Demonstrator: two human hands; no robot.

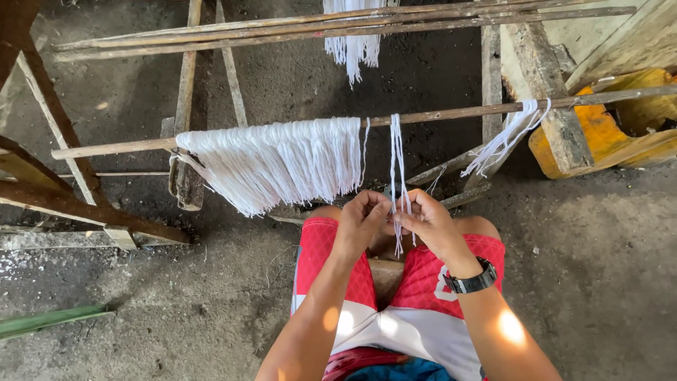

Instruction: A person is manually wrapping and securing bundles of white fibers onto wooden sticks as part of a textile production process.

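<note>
1. Head view, looking straight down: both hands meet in the middle, just above the person's knees.
2. Left hand (361,220): fingers curled in tight, thumb and forefinger pinched on the thin white strand (397,164) that hangs off the wooden rod (451,113).
3. Right hand (428,222): also curled nearly closed, fingertips pinching the same strand right beside the left hand's grip; the two hands are touching or almost touching, can't tell which.
4. Strand runs taut from the rod straight down to the fingers; loose ends dangle below the hands, between the knees.
5. Black wristwatch (473,282) on the right wrist.
6. Just left of the strand, up from the left hand: wide bundle of white threads (278,164) draped over the same rod, ends slanting down and left.
7. Up and right of the right hand: smaller white skein (504,141) looped on the rod, trailing down toward a slanted plank.
8. Farther above both hands: long poles (282,29) lying crosswise, w/ another white tassel (355,42) hanging off them.
9. Far right of the right hand: yellow wooden piece (599,134) by an upright post.
10. Below the hands: red and white shorts (395,310); a wooden seat edge shows between the legs.
11. Left of the left hand: dark wooden frame beams (77,204) over a dirt and concrete floor.
</note>
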